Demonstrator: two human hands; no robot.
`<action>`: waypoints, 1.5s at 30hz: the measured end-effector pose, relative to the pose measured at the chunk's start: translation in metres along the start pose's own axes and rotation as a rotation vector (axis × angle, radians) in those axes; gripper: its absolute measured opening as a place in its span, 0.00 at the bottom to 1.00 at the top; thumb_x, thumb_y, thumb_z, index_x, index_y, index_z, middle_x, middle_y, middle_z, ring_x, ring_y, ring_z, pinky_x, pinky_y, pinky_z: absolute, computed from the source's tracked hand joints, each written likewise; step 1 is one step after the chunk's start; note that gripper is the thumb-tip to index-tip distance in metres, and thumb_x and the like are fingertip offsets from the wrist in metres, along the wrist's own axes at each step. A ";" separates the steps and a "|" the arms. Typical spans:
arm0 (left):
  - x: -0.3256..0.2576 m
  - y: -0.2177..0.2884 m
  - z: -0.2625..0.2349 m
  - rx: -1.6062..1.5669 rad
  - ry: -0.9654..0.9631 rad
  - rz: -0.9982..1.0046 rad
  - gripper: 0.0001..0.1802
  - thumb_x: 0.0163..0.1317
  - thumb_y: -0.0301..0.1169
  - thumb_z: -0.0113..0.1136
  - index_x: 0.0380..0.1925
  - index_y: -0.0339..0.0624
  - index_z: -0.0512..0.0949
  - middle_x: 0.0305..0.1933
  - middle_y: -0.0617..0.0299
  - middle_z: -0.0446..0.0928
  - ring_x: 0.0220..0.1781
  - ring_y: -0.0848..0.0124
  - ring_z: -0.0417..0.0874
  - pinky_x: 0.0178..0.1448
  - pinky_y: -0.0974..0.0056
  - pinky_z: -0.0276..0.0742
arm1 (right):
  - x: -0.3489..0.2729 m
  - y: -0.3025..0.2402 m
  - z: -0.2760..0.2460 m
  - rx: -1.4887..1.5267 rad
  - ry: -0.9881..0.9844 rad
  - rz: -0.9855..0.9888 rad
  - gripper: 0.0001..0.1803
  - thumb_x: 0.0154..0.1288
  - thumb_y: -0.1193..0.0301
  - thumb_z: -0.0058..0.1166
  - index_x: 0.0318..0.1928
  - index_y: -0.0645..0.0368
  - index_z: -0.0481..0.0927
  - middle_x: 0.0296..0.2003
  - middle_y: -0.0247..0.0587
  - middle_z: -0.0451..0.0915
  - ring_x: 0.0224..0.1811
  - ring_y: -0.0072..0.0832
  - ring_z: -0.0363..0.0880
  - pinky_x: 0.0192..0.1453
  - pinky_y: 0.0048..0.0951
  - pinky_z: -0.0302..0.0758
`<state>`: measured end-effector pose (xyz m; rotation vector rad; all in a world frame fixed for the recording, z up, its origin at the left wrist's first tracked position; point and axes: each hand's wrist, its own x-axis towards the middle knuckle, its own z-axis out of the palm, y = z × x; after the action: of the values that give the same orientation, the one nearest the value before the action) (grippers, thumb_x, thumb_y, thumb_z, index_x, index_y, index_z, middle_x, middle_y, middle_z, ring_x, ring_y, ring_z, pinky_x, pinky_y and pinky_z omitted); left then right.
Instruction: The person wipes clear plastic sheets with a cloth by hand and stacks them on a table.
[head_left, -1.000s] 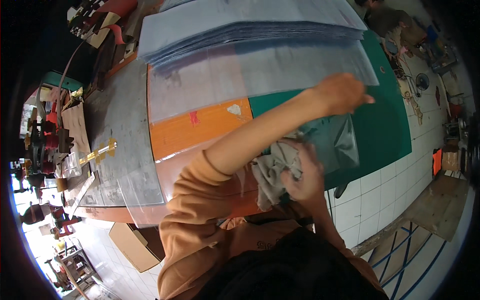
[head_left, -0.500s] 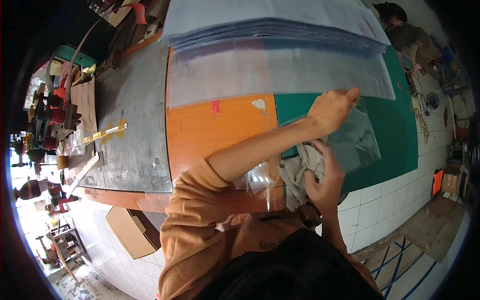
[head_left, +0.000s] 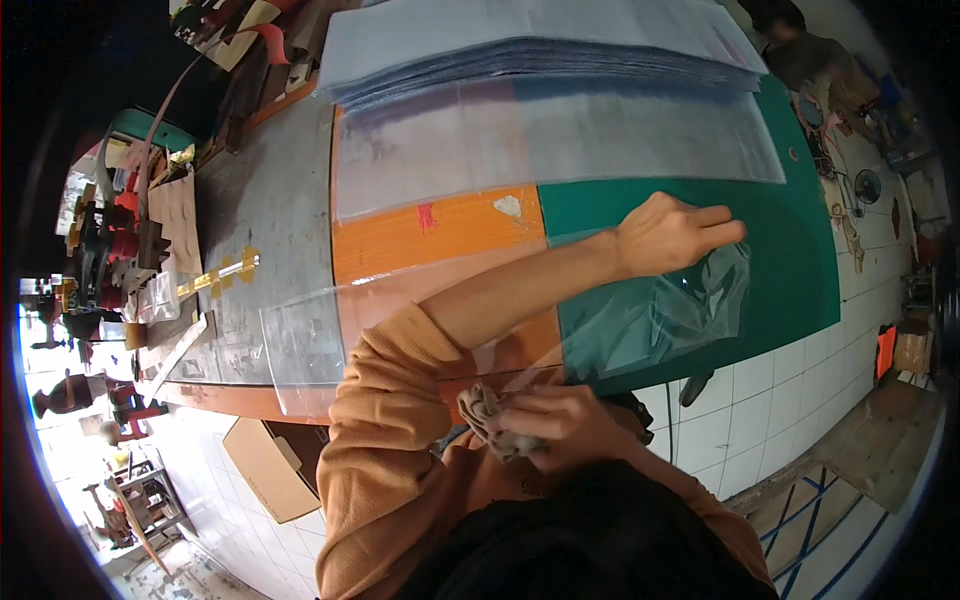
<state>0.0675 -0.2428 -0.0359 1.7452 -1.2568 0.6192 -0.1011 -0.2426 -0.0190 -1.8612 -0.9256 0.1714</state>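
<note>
Left hand [head_left: 668, 235] flat, pinning clear plastic sheet [head_left: 650, 315] on green cutting mat [head_left: 800, 270]; right hand [head_left: 560, 425] gripping crumpled grey-brown rag [head_left: 490, 418], off-sheet — wipe looks pending.

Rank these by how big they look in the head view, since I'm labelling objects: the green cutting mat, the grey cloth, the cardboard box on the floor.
1. Green cutting mat, by far the largest.
2. Cardboard box.
3. Grey cloth, bunched in the right hand, partly hidden, so only roughly comparable to the box.

left hand [head_left: 668, 235] on clear sheet [head_left: 655, 315], right hand [head_left: 560, 425] gripping cloth [head_left: 490, 415]
</note>
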 end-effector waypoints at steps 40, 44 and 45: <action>-0.125 0.037 -0.288 1.166 -0.086 -0.361 0.09 0.52 0.20 0.53 0.33 0.46 0.74 0.41 0.66 0.78 0.46 0.72 0.77 0.56 0.60 0.63 | 0.006 0.061 -0.277 -1.230 0.545 0.128 0.27 0.53 0.88 0.40 0.49 0.47 0.78 0.51 0.35 0.73 0.52 0.35 0.68 0.61 0.33 0.63; -0.144 0.023 -0.254 0.921 -0.231 -0.600 0.12 0.54 0.24 0.54 0.40 0.46 0.74 0.51 0.58 0.73 0.55 0.63 0.72 0.57 0.58 0.63 | -0.018 0.110 -0.277 -1.050 0.301 0.411 0.30 0.52 0.88 0.39 0.53 0.46 0.74 0.56 0.37 0.68 0.59 0.39 0.63 0.67 0.35 0.55; -0.147 0.022 -0.251 0.837 -0.229 -0.664 0.13 0.55 0.25 0.54 0.42 0.45 0.74 0.53 0.55 0.71 0.56 0.60 0.71 0.58 0.57 0.64 | -0.024 0.114 -0.276 -1.001 0.253 0.453 0.30 0.52 0.87 0.40 0.54 0.46 0.73 0.58 0.38 0.67 0.60 0.39 0.62 0.67 0.35 0.54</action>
<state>0.0163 0.0442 -0.0195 2.8095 -0.4639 0.5836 0.0784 -0.4799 0.0126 -2.9165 -0.3917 -0.3156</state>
